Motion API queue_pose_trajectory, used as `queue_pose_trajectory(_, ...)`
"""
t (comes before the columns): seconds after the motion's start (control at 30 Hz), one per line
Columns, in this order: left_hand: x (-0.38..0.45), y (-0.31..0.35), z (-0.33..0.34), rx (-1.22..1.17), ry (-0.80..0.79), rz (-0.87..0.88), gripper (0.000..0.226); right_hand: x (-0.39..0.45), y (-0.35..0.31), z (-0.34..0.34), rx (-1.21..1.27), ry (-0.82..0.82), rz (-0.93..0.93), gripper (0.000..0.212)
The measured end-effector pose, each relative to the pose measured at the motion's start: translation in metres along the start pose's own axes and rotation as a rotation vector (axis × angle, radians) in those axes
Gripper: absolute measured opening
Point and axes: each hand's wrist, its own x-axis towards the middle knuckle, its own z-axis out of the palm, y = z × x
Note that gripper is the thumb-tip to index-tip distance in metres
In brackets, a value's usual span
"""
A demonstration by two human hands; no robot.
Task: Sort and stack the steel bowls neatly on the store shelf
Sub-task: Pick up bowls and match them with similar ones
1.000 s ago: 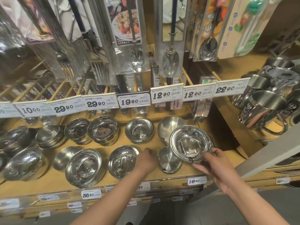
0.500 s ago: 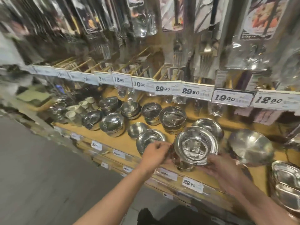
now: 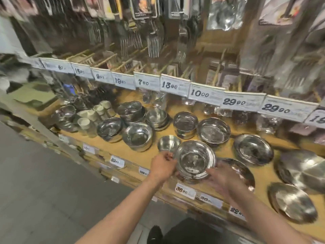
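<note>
1. Head view: I hold a wide steel bowl (image 3: pixel 195 158) between both hands at the front edge of the wooden shelf (image 3: pixel 140 156).
2. My left hand (image 3: pixel 162 166) pinches the bowl's left rim, fingers curled.
3. My right hand (image 3: pixel 222 179) is blurred at the bowl's lower right; I cannot tell its grip.
4. The bowl sits atop a stack of bowls (image 3: pixel 189 179).
5. A small bowl (image 3: pixel 168 142) lies just behind the held bowl's left rim.

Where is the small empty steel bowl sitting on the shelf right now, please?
In the head view the small bowl stands near the front of the wooden shelf, just above the left hand and left of the wide bowl both hands hold.
</note>
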Motion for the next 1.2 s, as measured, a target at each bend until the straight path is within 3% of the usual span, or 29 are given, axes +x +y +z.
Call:
queue_pose_trajectory(0.07, 0.018, 0.001, -0.009, 0.039, -0.045, 0.010, 0.013, 0.007, -0.001, 0.011, -0.005, 0.166, -0.033, 0.016)
queue_pose_trajectory(0.1, 0.027, 0.002, -0.012, 0.071, -0.080, 0.022, 0.013, 0.011, -0.001, 0.015, -0.024, 0.261, -0.056, 0.012)
queue_pose_trajectory(0.2, 0.050, 0.007, -0.016, 0.248, -0.130, 0.125, 0.004, 0.022, 0.000, 0.030, -0.129, 0.417, -0.106, 0.028)
queue_pose_trajectory(0.33, 0.067, 0.007, -0.017, 0.464, -0.156, 0.263, 0.024, 0.026, 0.001, 0.046, -0.331, 0.522, -0.128, 0.032)
queue_pose_trajectory(0.43, 0.073, 0.003, -0.015, 0.545, -0.228, 0.306, 0.014, 0.025, 0.003, 0.051, -0.382, 0.581, -0.106, 0.040)
queue_pose_trajectory(0.57, 0.079, -0.001, -0.013, 0.568, -0.265, 0.327, 0.007, 0.021, 0.005, 0.055, -0.406, 0.602, -0.056, 0.043)
queue_pose_trajectory(0.8, 0.082, 0.001, -0.013, 0.567, -0.304, 0.280, 0.031, 0.022, 0.003, 0.056, -0.425, 0.597, 0.012, 0.039)
queue_pose_trajectory(0.97, 0.087, -0.003, -0.014, 0.517, -0.329, 0.239, 0.036, 0.024, 0.002, 0.052, -0.455, 0.587, 0.002, 0.036)
queue_pose_trajectory(1.13, 0.093, -0.013, -0.035, 0.313, -0.217, 0.026, 0.042, 0.019, 0.005, 0.045, -0.414, 0.619, -0.026, 0.015)
queue_pose_trajectory(1.2, 0.099, -0.017, -0.043, 0.323, -0.145, 0.014, 0.030, 0.016, 0.006, 0.041, -0.344, 0.627, -0.016, 0.010)
